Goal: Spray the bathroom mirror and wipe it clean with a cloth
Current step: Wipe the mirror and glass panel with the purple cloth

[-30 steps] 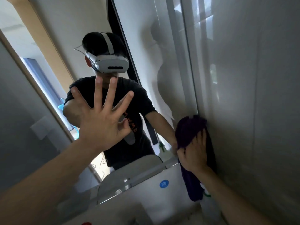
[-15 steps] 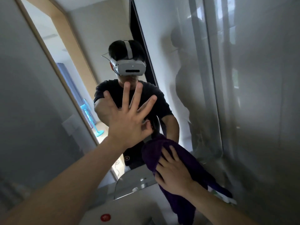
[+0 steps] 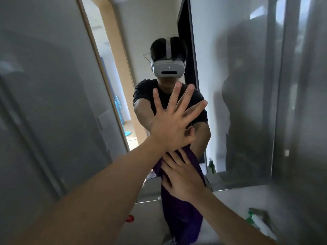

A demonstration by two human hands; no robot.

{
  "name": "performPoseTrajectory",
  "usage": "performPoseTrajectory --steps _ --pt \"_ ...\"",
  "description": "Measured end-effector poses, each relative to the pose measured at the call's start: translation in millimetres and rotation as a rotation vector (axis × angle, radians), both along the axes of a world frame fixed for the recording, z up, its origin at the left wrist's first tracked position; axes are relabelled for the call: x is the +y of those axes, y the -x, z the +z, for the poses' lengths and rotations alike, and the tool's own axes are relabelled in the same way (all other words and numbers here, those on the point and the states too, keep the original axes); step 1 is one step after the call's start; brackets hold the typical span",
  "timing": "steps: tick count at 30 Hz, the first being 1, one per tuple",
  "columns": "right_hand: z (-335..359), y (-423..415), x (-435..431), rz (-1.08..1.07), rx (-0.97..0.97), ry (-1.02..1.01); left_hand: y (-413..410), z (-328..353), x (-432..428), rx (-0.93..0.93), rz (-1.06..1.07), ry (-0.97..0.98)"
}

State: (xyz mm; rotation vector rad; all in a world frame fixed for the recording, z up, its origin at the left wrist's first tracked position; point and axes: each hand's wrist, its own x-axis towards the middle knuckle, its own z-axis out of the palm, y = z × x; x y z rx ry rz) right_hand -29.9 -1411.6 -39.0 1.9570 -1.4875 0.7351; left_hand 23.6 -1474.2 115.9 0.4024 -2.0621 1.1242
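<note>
At centre the left hand [image 3: 169,124], fingers splayed, braces on the large wall mirror [image 3: 123,50] — just below, the right hand [image 3: 182,177], fingers straight, presses a dark purple cloth [image 3: 180,214] to the glass. This looks like the wiping step; next, an even sweep across.

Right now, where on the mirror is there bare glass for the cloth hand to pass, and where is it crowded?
Free: the mirror right of both hands, out to its right edge, and left of the left hand. Crowded: the lower middle, where the left hand lies splayed just above the right hand pressing the cloth.
</note>
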Motion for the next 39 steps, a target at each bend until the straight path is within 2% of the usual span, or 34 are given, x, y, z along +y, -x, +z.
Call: performPoseTrajectory --steps 3,8,14,16,21,25,28,30,35,39 --pt "-15 21 12 -0.022 0.046 -0.044 3 -2 -5 0.019 -0.013 0.016" --pt "-39 73 49 -0.183 0.104 -0.121 1 -3 -4 0.035 0.007 0.026" --pt "-7 117 65 -0.254 0.266 -0.025 -22 10 16 -0.036 0.017 -0.075" --pt "13 126 64 -0.295 0.213 0.022 -49 29 10 -0.015 0.026 -0.107" --pt "81 110 44 -0.318 0.032 0.15 -135 84 -23 0.266 0.264 -0.088" --pt "131 69 21 -0.367 -0.113 0.244 -165 103 -47 0.294 0.349 -0.097" --pt "151 31 2 -0.373 -0.129 0.276 -162 100 -60 0.306 0.315 -0.122" --pt "153 10 -9 -0.325 -0.051 0.281 -153 93 -68 0.351 0.293 -0.076" --pt "118 -23 -32 -0.112 0.358 0.179 -149 87 -83 0.41 0.231 0.029" --pt "88 -21 -34 -0.023 0.548 0.104 -150 86 -87 0.405 0.226 0.026"
